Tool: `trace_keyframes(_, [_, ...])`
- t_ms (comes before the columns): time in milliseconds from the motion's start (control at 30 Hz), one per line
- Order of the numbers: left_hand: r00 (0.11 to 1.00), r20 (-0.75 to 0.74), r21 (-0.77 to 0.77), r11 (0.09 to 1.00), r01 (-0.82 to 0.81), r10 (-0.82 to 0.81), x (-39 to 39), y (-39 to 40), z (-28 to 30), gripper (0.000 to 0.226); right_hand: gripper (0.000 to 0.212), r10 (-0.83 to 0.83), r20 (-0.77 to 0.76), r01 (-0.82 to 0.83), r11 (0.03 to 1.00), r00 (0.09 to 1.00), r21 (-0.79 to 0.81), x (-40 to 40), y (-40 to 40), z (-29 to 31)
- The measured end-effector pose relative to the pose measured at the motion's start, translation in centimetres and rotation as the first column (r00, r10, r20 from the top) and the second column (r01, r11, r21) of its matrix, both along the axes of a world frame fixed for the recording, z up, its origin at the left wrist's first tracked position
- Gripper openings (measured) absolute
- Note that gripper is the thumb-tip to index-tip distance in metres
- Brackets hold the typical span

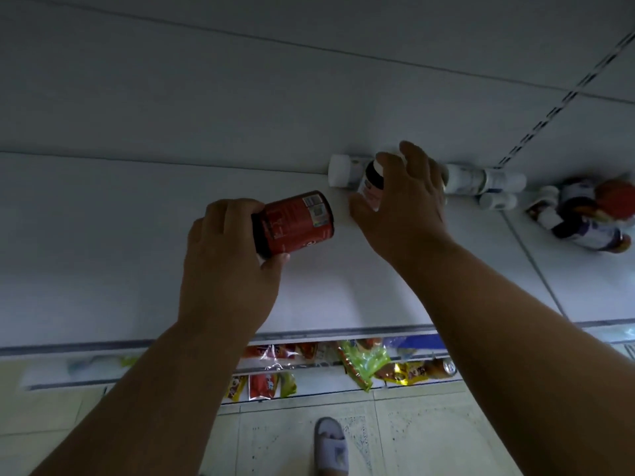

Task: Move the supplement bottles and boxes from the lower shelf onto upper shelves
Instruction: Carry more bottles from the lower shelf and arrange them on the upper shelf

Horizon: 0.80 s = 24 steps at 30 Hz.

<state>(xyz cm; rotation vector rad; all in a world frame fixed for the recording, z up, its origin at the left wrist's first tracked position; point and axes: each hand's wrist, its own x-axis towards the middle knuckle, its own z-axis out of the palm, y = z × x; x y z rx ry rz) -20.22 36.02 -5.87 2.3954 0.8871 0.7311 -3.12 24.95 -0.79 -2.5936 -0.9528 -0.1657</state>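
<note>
Both of your hands are over the white upper shelf, each carrying a bottle. Your left hand grips the red-labelled bottle by its cap end, thumb underneath and fingers wrapped over the top, so the bottle's long axis points away from your palm toward the back right, tilted rather than upright, with its base leading. It appears to hang above the shelf, though whether it touches the surface cannot be told from this angle. Your right hand is closed around a dark bottle with a white label, deeper in at the back wall, just beside a white-capped bottle on its left and a row of white bottles on its right. That right hand is nearer the row, so setting down there comes first; the left bottle then needs turning base down, I judge, into the bare shelf left of the white cap. Your right palm hides most of its bottle and where it meets the shelf. The cluster of bottles at far right is blurred, and the lower shelf shows only packets.
</note>
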Motion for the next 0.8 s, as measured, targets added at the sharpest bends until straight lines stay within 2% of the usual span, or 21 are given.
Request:
trace_keyframes(167, [0.998, 0.034, -0.088, 0.995, -0.051, 0.054, 1.5, -2.2, -0.1, 0.06, 0.046, 0.083, -0.057, -0.073, 0.986, 0.995, 0.152, 2.0, -0.4, -1.4])
trace_keyframes(333, [0.988, 0.067, -0.257, 0.959, -0.116, 0.138, 1.4, -3.8, 0.1, 0.059, 0.022, 0.07, 0.001, -0.069, 0.971, 0.998, 0.231, 2.9, -0.5, -1.8])
trace_keyframes(433, [0.982, 0.1, -0.326, 0.938, -0.12, 0.161, 0.3, -4.1, 0.8, 0.058, 0.026, 0.044, -0.021, -0.037, 0.968, 0.999, 0.249, 2.7, -0.5, -1.3])
trace_keyframes(600, [0.974, 0.147, -0.413, 0.906, -0.099, 0.173, -3.1, -3.9, 3.2, 0.061, 0.037, 0.066, -0.194, 0.008, 0.933, 0.979, 0.359, -2.1, -1.4, -0.3])
trace_keyframes(700, [0.96, 0.197, -0.533, 0.844, -0.066, 0.2, -6.2, -3.6, 5.1, 0.063, 0.037, 0.026, -0.221, 0.074, 0.899, 0.975, 0.432, -7.0, -2.1, 0.7])
trace_keyframes(800, [0.944, 0.251, -0.652, 0.758, -0.001, 0.216, -9.9, -2.7, 7.0, 0.066, 0.034, 0.003, -0.35, 0.184, 0.846, 0.937, 0.501, -12.2, -2.5, 2.2])
